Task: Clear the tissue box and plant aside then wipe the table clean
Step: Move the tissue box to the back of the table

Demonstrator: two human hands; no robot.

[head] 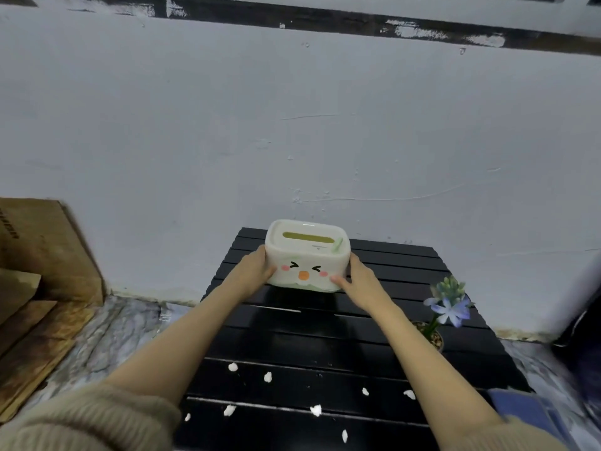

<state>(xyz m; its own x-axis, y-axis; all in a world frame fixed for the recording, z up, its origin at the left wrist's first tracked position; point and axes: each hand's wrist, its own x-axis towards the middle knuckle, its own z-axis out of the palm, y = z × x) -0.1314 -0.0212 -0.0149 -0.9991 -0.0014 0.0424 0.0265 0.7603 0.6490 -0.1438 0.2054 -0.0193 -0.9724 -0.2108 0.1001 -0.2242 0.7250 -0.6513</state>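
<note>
Both hands grip the box from its two short sides; left hand pressed on the left side, thumb on the front face; right hand on the right side, thumb on the front lower corner; both closed around it. Box is white with a cartoon face toward the camera and a slot on top; it is at the table's far edge, near the middle; cannot tell if it rests on the slats or is just lifted. Plant with bluish flowers stands in a small pot by the right edge, apart from the right arm. White scraps lie scattered over the near part of the black slatted table. Cardboard leans on the wall, left of the table.
</note>
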